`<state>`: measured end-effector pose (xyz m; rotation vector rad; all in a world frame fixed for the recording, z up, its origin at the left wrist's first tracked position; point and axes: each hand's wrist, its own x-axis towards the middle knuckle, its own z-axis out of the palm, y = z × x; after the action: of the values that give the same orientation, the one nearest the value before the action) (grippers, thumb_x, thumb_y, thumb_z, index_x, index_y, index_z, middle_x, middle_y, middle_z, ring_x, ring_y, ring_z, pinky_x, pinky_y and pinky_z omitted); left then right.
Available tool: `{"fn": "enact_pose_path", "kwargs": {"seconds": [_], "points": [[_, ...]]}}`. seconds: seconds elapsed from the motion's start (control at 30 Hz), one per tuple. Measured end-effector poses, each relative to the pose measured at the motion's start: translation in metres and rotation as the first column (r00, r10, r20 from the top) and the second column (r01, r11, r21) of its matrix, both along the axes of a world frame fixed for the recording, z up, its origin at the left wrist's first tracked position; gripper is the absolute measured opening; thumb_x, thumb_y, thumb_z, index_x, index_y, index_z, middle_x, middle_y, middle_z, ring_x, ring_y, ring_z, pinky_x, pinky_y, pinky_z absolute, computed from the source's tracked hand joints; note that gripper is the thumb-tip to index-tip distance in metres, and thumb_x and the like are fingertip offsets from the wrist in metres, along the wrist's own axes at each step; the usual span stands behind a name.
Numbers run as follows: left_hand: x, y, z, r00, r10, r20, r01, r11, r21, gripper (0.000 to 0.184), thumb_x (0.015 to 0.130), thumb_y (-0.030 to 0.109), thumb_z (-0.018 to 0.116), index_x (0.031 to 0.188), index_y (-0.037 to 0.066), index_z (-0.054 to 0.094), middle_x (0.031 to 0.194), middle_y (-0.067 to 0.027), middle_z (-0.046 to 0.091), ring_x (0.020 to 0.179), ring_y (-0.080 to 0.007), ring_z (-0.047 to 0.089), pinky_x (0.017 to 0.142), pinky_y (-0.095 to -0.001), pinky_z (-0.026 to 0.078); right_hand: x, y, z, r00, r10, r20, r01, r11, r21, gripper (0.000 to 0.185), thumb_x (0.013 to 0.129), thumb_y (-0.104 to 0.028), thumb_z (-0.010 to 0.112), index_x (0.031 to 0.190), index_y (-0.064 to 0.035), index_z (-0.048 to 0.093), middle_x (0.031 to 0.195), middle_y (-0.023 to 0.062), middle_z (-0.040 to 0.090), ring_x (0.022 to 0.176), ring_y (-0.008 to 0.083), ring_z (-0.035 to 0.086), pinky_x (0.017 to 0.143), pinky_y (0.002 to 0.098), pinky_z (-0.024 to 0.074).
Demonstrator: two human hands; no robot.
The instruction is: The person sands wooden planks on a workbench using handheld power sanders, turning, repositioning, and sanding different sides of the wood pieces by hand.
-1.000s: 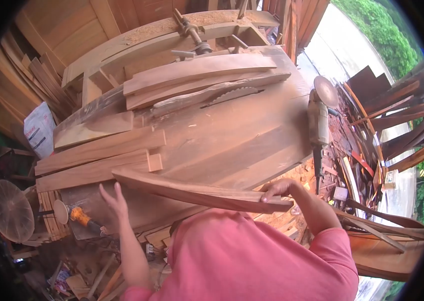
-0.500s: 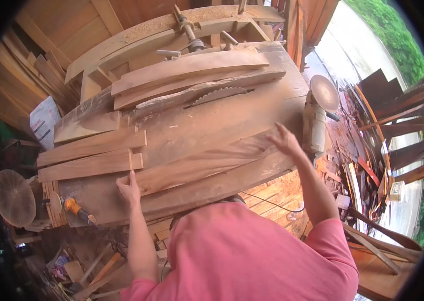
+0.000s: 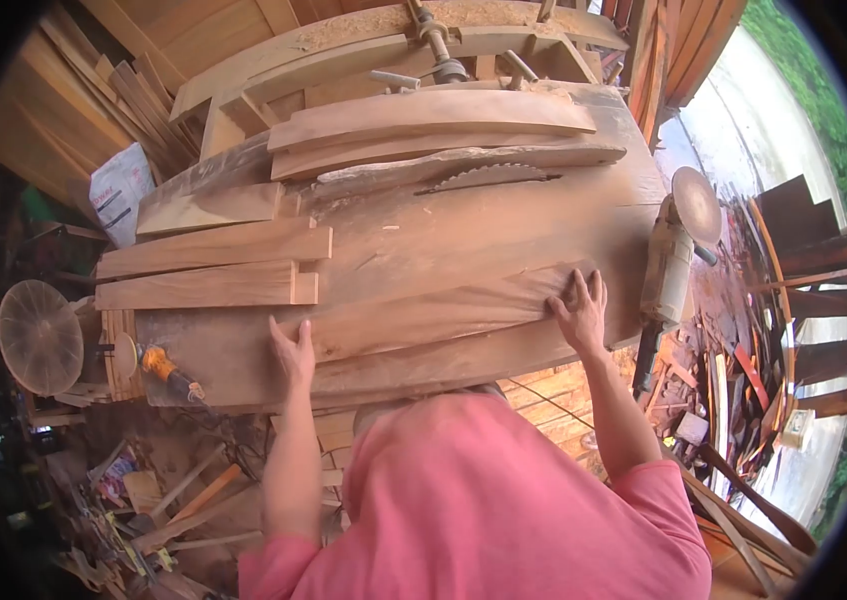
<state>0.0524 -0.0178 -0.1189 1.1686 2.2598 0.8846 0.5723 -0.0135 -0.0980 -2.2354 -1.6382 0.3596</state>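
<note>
A long wooden board lies across the near side of the dusty saw table. My left hand is at the board's left end, thumb and fingers apart. On the board's right end rests my right hand, its fingers spread over the wood. Beyond the board, a toothed circular saw blade stands up through a slot in the tabletop. Left of my left hand lie two narrower boards, side by side with short wood pieces at their ends.
An angle grinder with a round disc lies at the table's right edge. An orange power tool sits at the left edge. Curved boards are stacked behind the blade. Scrap wood litters the floor.
The view has shifted, so the table sits further right. My right hand has come down from above the board's right end onto it. My left hand's thumb and fingers have spread.
</note>
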Motion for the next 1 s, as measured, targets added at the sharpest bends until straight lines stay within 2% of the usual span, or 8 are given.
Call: {"fn": "enact_pose_path", "kwargs": {"seconds": [0.37,0.47,0.6,0.63,0.7,0.77,0.87,1.0], "points": [[-0.011,-0.017,-0.017,0.995,-0.091,0.033,0.091,0.996,0.012,0.103,0.086,0.048,0.080,0.159,0.000,0.026,0.161,-0.0300,0.028,0.150,-0.0455,0.027,0.123,-0.0548,0.023,0.026,-0.107,0.037,0.954,-0.300,-0.016,0.300,0.951,0.075,0.071,0.088,-0.032,0.079,0.147,-0.0050,0.050,0.150,0.0270,0.045,0.140,0.0431,0.042,0.117,0.0471,0.0370],[0.032,-0.019,0.041,0.809,-0.307,-0.502,0.238,0.951,-0.198,0.112,0.077,0.052,0.085,0.160,0.005,0.027,0.165,-0.0252,0.025,0.153,-0.0403,0.023,0.122,-0.0604,0.020,0.041,-0.139,0.062,0.858,-0.514,0.029,0.507,0.853,0.121,0.073,0.088,-0.032,0.079,0.146,0.0002,0.048,0.147,0.0276,0.046,0.140,0.0434,0.042,0.116,0.0475,0.0373],[0.076,-0.013,0.047,0.580,-0.717,-0.388,0.720,0.673,-0.169,0.115,0.072,0.054,0.087,0.161,0.010,0.028,0.168,-0.0199,0.019,0.156,-0.0380,0.016,0.123,-0.0637,0.013,0.115,-0.167,0.013,0.837,-0.547,0.030,0.541,0.834,0.109,0.078,0.086,-0.030,0.078,0.148,0.0018,0.044,0.133,0.0276,0.058,0.128,0.0443,0.055,0.108,0.0474,0.0437],[0.096,-0.010,0.046,0.522,-0.769,-0.370,0.771,0.611,-0.183,0.115,0.072,0.054,0.087,0.161,0.011,0.029,0.168,-0.0194,0.019,0.157,-0.0384,0.015,0.123,-0.0633,0.012,0.115,-0.153,0.036,0.787,-0.606,-0.111,0.580,0.790,-0.199,0.072,0.085,-0.024,0.077,0.146,0.0001,0.047,0.117,0.0217,0.066,0.109,0.0369,0.066,0.098,0.0446,0.0517],[0.123,0.000,0.040,0.449,-0.818,-0.360,0.821,0.537,-0.195,0.112,0.072,0.052,0.087,0.160,0.011,0.032,0.168,-0.0190,0.021,0.156,-0.0393,0.016,0.124,-0.0631,0.012,0.147,-0.148,0.021,0.677,-0.583,-0.449,0.460,0.811,-0.360,0.065,0.085,-0.022,0.077,0.140,-0.0008,0.048,0.110,0.0171,0.068,0.095,0.0321,0.070,0.082,0.0398,0.0551],[0.143,0.014,0.027,0.425,-0.820,-0.383,0.834,0.519,-0.185,0.108,0.072,0.050,0.088,0.158,0.010,0.036,0.166,-0.0194,0.026,0.156,-0.0401,0.018,0.124,-0.0637,0.012,0.162,-0.144,0.014,0.428,-0.529,-0.733,0.349,0.845,-0.406,0.046,0.087,-0.016,0.075,0.124,-0.0059,0.050,0.093,0.0098,0.066,0.081,0.0205,0.070,0.065,0.0322,0.0542],[0.145,0.017,0.017,0.448,-0.822,-0.352,0.822,0.534,-0.200,0.101,0.073,0.048,0.088,0.154,0.009,0.043,0.163,-0.0201,0.033,0.154,-0.0411,0.023,0.123,-0.0648,0.015,0.164,-0.134,0.029,-0.051,-0.478,-0.877,0.357,0.811,-0.463,0.038,0.088,-0.011,0.073,0.116,-0.0081,0.048,0.083,0.0063,0.060,0.071,0.0190,0.066,0.058,0.0327,0.0517],[0.154,0.006,0.011,0.480,-0.763,-0.433,0.761,0.608,-0.227,0.096,0.075,0.046,0.087,0.152,0.008,0.046,0.162,-0.0212,0.035,0.152,-0.0418,0.028,0.123,-0.0633,0.018,0.170,-0.135,0.007,0.215,-0.460,-0.862,0.260,0.877,-0.403,0.029,0.086,-0.008,0.067,0.107,-0.0056,0.047,0.076,0.0056,0.057,0.059,0.0168,0.057,0.052,0.0333,0.0490]]}}
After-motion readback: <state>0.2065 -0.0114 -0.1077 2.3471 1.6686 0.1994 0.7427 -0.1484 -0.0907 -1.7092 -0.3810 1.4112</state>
